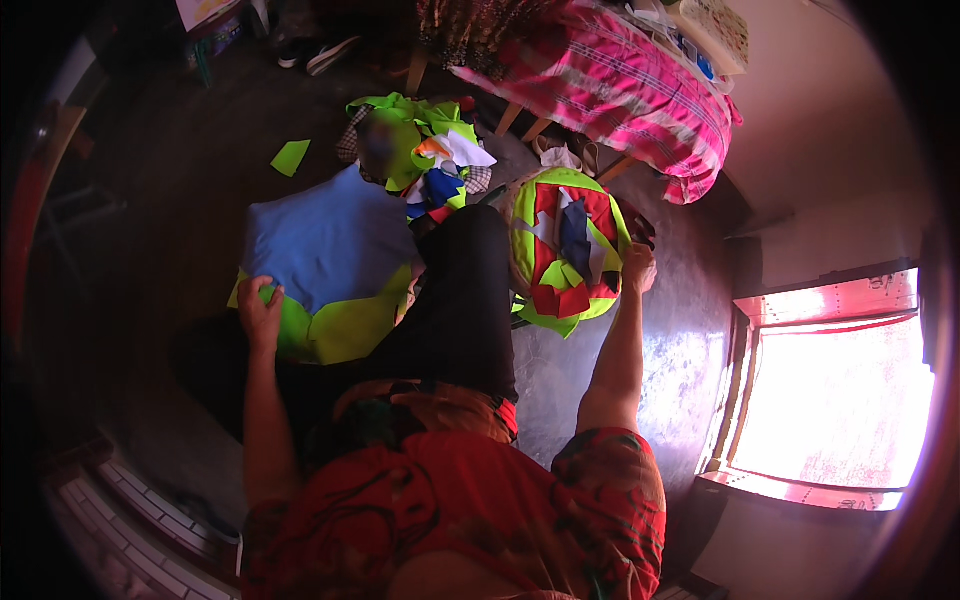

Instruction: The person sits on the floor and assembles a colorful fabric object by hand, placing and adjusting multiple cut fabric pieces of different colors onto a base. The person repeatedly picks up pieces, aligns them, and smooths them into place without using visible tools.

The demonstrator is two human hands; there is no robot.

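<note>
A blue cloth [325, 235] with lime-green pieces along its near edge lies over my left leg. My left hand [262, 308] is closed on its left edge, thumb on top. To the right stands a round, basket-like thing [522, 235] with a lime-green rim. Red, navy, grey and lime fabric scraps [575, 240] lie in it. My right hand [638, 268] is at its right rim, fingers closed; what they hold is hidden. Beyond my knees is a heap of fabric scraps [435, 150] in lime, white, blue and checks.
One lime scrap [291, 157] lies apart on the dark floor. A table with a pink plaid cloth [620, 90] stands at the back right, with shoes [560, 155] by its legs. More shoes [330, 57] lie at the far left. A bright window [835, 400] is to the right.
</note>
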